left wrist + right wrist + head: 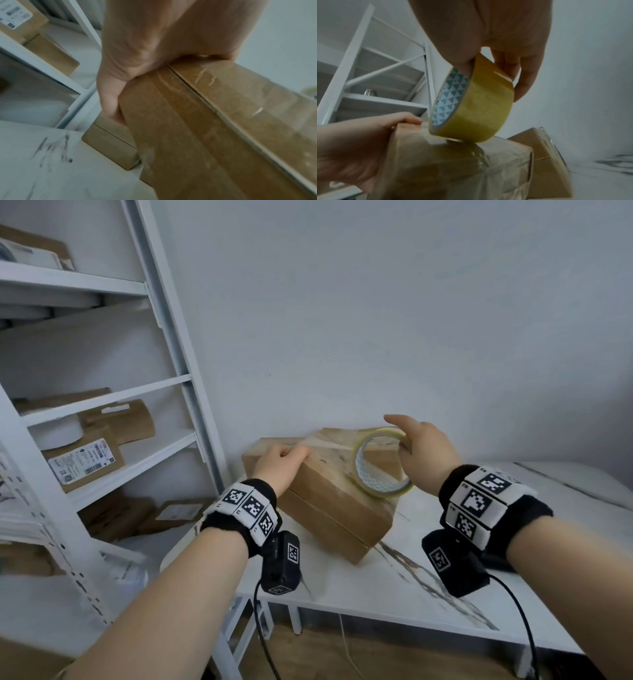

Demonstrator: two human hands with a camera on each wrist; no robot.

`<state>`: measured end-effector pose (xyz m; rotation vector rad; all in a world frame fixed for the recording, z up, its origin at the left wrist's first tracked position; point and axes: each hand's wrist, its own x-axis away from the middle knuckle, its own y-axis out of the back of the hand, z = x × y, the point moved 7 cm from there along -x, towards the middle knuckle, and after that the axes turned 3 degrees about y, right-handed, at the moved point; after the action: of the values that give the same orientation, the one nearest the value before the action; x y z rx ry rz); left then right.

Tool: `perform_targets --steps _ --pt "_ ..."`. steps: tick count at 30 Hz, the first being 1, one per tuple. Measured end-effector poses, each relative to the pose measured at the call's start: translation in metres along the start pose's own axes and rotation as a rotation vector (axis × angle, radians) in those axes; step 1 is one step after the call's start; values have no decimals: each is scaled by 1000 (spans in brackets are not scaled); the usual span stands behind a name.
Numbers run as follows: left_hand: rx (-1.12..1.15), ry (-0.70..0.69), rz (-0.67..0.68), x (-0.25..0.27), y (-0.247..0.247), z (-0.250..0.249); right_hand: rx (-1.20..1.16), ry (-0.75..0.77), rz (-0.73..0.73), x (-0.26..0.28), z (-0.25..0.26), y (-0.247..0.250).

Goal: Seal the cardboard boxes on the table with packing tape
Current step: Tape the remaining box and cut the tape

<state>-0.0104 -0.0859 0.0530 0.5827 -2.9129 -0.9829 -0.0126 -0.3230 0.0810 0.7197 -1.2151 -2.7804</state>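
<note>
A brown cardboard box [329, 501] lies tilted on the white marbled table [428, 587], its top glossy with clear tape. My left hand [284, 463] grips its far left top edge, fingers curled over the top; in the left wrist view the thumb [109, 102] runs down the side of the box [205, 135]. My right hand [421, 450] holds a yellowish tape roll [380, 463] upright by its rim. In the right wrist view the tape roll [471, 105] touches the box top [453, 169]. More cardboard boxes [380, 446] sit right behind.
A white metal shelf rack [178, 344] stands at the left against the wall, with labelled parcels [85, 460] on its shelves. Another box [109, 142] lies low beside my left hand. The table's right part [565, 484] shows bare marbled top.
</note>
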Motion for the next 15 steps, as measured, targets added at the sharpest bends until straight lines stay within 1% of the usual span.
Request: perform_targets --steps 2,5,8,9,11,13,15 --pt "-28 3 21 0 2 9 -6 5 6 1 3 -5" --pt "-112 -11 45 1 11 22 -78 10 44 2 12 -16" --pt "-293 -143 16 6 21 20 -133 46 87 3 29 -28" --pt "-353 -207 39 9 21 16 -127 60 92 2 33 -33" --pt "-437 -302 149 13 16 12 -112 85 97 -1 41 -42" --pt "-491 -321 258 16 5 12 -103 102 102 -6 45 -49" --pt "-526 -331 306 14 -9 16 -86 110 106 -9 47 -53"
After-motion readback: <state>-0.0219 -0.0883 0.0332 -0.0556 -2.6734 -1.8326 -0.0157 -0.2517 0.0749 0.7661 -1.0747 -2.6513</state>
